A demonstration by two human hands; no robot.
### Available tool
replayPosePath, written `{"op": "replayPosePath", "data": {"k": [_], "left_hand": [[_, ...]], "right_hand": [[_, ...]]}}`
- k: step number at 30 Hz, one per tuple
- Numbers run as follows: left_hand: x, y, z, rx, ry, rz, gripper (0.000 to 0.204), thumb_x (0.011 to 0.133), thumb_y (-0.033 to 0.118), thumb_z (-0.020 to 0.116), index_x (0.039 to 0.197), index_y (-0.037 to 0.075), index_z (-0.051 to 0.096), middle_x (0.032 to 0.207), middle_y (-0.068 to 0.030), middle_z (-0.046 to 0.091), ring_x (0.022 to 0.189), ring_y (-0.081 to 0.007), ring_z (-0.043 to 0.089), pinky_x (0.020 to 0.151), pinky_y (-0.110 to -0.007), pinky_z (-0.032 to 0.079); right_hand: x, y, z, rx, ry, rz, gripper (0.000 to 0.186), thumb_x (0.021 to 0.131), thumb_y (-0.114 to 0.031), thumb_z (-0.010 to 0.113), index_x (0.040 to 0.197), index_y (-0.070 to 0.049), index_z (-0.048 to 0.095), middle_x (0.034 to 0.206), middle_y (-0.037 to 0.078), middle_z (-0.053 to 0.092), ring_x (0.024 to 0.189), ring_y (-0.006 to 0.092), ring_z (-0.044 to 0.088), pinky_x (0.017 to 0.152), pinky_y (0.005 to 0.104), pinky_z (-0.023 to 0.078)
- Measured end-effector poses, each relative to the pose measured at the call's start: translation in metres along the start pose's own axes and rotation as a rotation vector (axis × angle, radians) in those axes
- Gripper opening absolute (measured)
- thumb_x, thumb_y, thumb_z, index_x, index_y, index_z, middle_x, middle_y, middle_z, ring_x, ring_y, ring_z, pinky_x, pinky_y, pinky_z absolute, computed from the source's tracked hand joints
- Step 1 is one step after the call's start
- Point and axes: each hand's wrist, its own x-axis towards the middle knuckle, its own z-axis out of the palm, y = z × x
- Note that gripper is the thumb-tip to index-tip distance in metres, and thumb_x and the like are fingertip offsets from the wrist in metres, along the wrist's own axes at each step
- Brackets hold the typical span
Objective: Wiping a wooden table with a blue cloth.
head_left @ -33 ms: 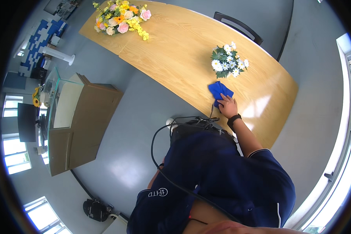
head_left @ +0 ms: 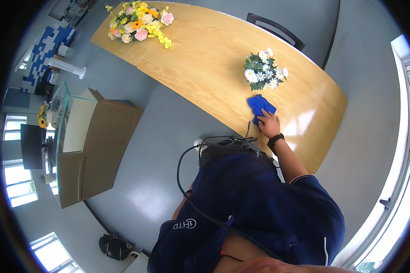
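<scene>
On the light wood table (head_left: 205,59) lies a crumpled blue cloth (head_left: 261,105), close to the near edge. My right hand (head_left: 270,124) rests on its near side, fingers stretched out and pressing it against the tabletop. A dark band circles that wrist. Just beyond the cloth stands a bunch of white daisies (head_left: 265,73) with green leaves, not touching my hand. Down beside my body hangs my left forearm (head_left: 181,208); its hand is mostly hidden by my dark blue shirt and a black cable, so its fingers do not show.
A large arrangement of pink, yellow and orange flowers (head_left: 139,25) sits at the table's far left end. A black chair (head_left: 278,29) stands behind the table. A looping black cable (head_left: 180,168) runs across my front. To the left is a brown counter (head_left: 102,145) with glass.
My right hand and the blue cloth under it have slid slightly to the right. The whole view has shifted a little. My left arm shows no clear change.
</scene>
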Motion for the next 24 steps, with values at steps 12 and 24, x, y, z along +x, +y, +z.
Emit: {"op": "replayPosePath", "data": {"k": [12,24], "left_hand": [[0.066,0.057,-0.065,0.184,0.157,0.318,0.024,0.065,0.022,0.044,0.075,0.004,0.054,0.076,-0.0157,0.053,0.073,-0.0300,0.050,0.065,-0.036,0.039],[0.043,0.106,-0.071,-0.089,0.254,0.496,0.033,0.072,0.028,0.040,0.090,0.002,0.045,0.089,-0.0182,0.049,0.087,-0.0319,0.044,0.073,-0.034,0.034]], "right_hand": [[-0.160,0.129,-0.046,0.081,0.375,0.992,0.026,0.069,-0.019,0.042,0.091,-0.010,0.052,0.112,0.008,0.036,0.096,0.0247,0.040,0.079,0.0309,0.033],[-0.096,0.106,-0.037,-0.051,0.269,0.990,0.034,0.064,-0.022,0.040,0.091,-0.006,0.051,0.111,0.016,0.033,0.090,0.0339,0.041,0.077,0.0377,0.033]]}}
